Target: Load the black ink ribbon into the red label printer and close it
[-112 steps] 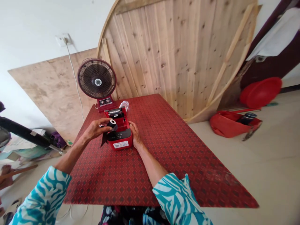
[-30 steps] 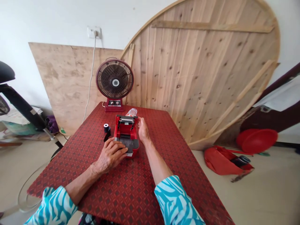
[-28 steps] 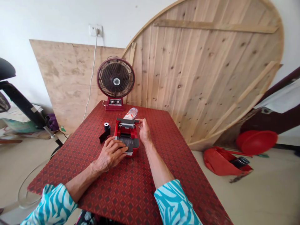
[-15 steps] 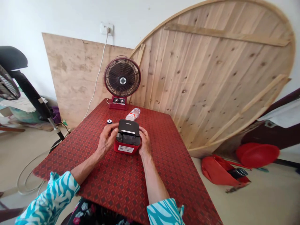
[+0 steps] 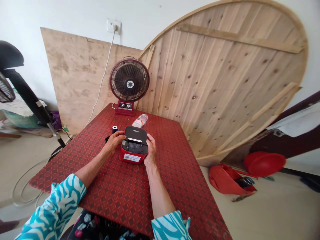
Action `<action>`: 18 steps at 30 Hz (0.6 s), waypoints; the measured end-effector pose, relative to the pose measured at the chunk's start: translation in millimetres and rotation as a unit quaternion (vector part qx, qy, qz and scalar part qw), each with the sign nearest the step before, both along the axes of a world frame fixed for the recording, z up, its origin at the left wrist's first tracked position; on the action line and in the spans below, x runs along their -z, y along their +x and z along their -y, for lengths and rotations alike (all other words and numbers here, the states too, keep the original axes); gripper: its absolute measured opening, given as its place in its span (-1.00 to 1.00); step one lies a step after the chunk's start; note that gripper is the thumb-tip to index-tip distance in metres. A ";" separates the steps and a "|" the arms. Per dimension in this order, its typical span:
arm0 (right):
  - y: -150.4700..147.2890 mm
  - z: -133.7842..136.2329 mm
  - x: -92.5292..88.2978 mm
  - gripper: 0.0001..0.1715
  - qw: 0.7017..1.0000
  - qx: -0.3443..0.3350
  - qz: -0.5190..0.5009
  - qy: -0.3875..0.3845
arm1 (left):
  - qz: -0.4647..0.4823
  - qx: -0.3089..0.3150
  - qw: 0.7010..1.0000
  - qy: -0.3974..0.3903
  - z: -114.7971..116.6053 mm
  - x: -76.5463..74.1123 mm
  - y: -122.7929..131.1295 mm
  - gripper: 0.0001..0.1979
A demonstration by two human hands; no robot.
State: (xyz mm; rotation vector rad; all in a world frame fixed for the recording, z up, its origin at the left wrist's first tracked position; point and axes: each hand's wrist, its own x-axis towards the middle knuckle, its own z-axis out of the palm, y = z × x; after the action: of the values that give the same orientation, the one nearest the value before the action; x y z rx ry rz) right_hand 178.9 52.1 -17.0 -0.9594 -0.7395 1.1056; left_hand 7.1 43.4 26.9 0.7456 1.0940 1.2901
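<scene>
A small red printer (image 5: 134, 146) with a black lid sits on the red patterned table (image 5: 120, 196). Its lid is down. My left hand (image 5: 114, 141) clasps the printer's left side, fingers curled over the top edge. On the other side my right hand (image 5: 150, 150) presses against the printer, thumb on the lid. A small black roll (image 5: 114, 129) with a loose black strip stands on the table just left of my left hand, untouched.
A clear plastic bottle (image 5: 140, 120) lies behind the printer. A red desk fan (image 5: 129, 83) stands at the table's far edge, its cord running to a wall socket (image 5: 114, 26). Wooden boards lean on the wall. A red bag (image 5: 228, 180) and red basin (image 5: 265, 164) lie on the floor right.
The printer's lid, open a second ago, is now closed. My left hand moved from the front of the printer to its left side. The black roll was set down on the table earlier.
</scene>
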 end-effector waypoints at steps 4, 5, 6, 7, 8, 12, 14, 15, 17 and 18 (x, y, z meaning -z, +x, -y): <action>2.3 3.1 0.0 -0.41 1.000 -0.005 0.012 0.010 | -0.001 0.025 1.000 0.014 -1.0 -0.3 1.0 -0.50; 2.8 3.6 0.0 -0.41 1.000 -0.005 0.011 0.010 | -0.003 0.028 0.999 0.017 0.0 0.0 1.5 -0.49; 3.1 3.7 0.2 -0.41 1.000 -0.005 0.010 0.010 | -0.007 0.026 0.999 0.020 1.5 0.6 1.9 -0.48; 3.2 3.6 0.9 -0.41 1.000 -0.005 0.008 0.010 | -0.010 0.023 0.999 0.025 3.5 1.5 2.2 -0.47; 2.9 3.3 2.2 -0.40 1.000 -0.005 0.006 0.010 | -0.010 0.022 0.999 0.034 5.6 2.7 2.2 -0.47; -0.2 2.7 13.7 -0.41 1.000 0.018 0.006 0.023 | 0.023 0.043 0.997 0.062 14.0 8.5 -1.8 -0.42; -1.9 4.3 20.2 -0.43 0.999 0.035 0.012 0.038 | 0.037 0.071 0.995 0.063 16.7 10.5 -5.2 -0.39; -2.5 5.7 22.6 -0.44 0.998 0.036 0.018 0.044 | 0.039 0.083 0.994 0.065 17.7 11.0 -6.8 -0.38; -3.0 8.8 25.0 -0.47 0.998 0.022 0.035 0.054 | 0.034 0.097 0.992 0.066 19.2 11.0 -8.7 -0.35; -3.1 10.3 24.9 -0.48 0.997 0.009 0.048 0.057 | 0.031 0.097 0.993 0.065 19.7 10.4 -8.9 -0.34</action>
State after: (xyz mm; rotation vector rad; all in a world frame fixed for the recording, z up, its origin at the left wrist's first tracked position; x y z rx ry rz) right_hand 175.8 41.8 -41.9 -0.9253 -0.8619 0.9957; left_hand -1.8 23.6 16.5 0.8821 0.8714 1.2169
